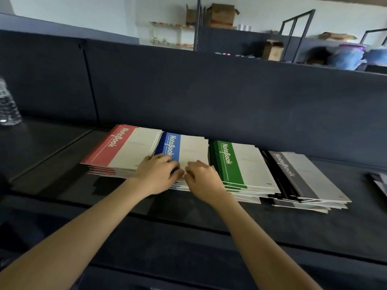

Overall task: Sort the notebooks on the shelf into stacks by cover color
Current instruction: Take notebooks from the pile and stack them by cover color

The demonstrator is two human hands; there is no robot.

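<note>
Left hand [158, 173]: fingers curled round the blue stack's [189, 150] near left corner.
Right hand [202, 178]: just beside the left, fingers curled at the near edge; cannot tell if it grips.
Blue stack: under both hands, long axis running away.
Neighbours: red stack [125, 149] touching on the left, green stack [240, 164] just right, black stack [301, 176] beyond.

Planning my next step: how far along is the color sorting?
Mostly done: red stack, blue stack, green stack and black stack lie side by side on the shelf. In hand: left hand and right hand grip the blue stack's near edge. Left: possibly the cut-off items at far right.
</note>
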